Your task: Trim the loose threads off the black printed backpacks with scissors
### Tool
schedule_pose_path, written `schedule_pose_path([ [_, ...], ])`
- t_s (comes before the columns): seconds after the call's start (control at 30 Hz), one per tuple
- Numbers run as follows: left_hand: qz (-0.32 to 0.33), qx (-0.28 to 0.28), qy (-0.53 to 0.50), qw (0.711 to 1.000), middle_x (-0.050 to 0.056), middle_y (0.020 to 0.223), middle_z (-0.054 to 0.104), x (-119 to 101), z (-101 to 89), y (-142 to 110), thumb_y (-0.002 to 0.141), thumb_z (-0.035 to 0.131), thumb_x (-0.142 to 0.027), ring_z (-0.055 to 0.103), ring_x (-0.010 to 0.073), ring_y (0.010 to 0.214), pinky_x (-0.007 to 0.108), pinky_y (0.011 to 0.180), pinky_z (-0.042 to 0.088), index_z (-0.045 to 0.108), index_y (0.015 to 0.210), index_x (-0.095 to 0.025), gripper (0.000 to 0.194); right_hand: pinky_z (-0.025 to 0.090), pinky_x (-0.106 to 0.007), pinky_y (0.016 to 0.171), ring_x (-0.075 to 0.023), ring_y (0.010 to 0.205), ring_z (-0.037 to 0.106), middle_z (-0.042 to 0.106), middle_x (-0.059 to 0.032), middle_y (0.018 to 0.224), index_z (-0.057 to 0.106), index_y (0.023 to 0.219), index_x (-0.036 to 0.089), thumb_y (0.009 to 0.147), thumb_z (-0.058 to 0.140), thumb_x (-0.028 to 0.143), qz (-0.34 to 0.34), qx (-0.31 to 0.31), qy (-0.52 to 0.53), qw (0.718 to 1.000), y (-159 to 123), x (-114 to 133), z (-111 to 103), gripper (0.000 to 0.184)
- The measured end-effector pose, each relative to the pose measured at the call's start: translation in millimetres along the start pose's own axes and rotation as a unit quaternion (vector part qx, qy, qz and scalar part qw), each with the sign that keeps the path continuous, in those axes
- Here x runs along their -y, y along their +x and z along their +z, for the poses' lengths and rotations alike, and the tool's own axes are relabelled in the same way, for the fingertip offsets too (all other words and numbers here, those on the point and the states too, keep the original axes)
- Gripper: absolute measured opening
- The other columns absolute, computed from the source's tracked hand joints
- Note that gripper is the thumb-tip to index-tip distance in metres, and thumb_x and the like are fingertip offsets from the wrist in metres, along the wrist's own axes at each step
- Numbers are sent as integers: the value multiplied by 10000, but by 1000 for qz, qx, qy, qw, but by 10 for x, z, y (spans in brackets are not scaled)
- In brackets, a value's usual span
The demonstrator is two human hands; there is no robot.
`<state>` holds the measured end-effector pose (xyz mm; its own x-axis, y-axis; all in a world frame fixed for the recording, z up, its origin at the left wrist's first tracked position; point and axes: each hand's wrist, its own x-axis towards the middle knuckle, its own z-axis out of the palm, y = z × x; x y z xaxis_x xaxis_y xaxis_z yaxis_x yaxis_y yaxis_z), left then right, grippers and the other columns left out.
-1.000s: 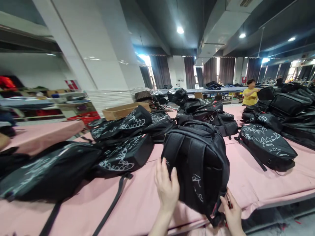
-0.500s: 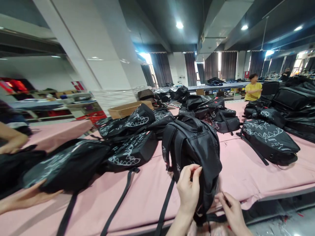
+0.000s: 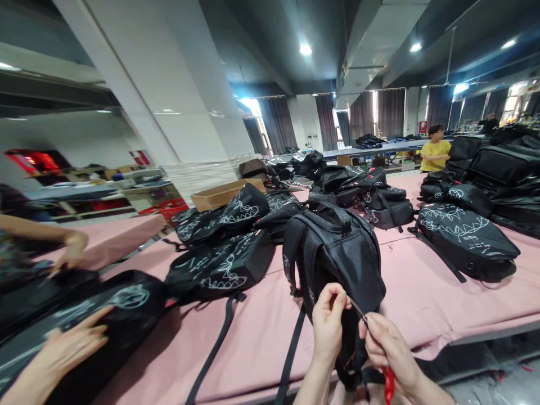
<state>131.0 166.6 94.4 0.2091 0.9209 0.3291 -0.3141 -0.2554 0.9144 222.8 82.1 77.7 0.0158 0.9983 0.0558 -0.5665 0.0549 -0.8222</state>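
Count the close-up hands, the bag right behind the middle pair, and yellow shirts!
Camera wearer's hands: 2 (left hand, right hand)
Co-worker hands at left: 2 (upper hand, lower hand)
Middle backpack: 1
Yellow shirt: 1
Total: 6

On the counter, near the front edge: upright backpack. To its left, lying bags; behind those, a box, then a pillar. Behind the backpack, a bag cluster. To its right, a flat-lying bag, with a bag pile behind.
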Motion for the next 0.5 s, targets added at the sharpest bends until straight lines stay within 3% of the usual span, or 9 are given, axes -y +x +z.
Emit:
schedule_pose_path([
  [0.5,23,6,27,999,-33,618,483,-27,46,-30,796,556,-296,477,94,582,204,576,417,500,702,-179,159,92,-155,338,-15,371,105,207,128,466,458,722,172,760,528,605,-38,-79,-14,996,72,-54,141,440],
])
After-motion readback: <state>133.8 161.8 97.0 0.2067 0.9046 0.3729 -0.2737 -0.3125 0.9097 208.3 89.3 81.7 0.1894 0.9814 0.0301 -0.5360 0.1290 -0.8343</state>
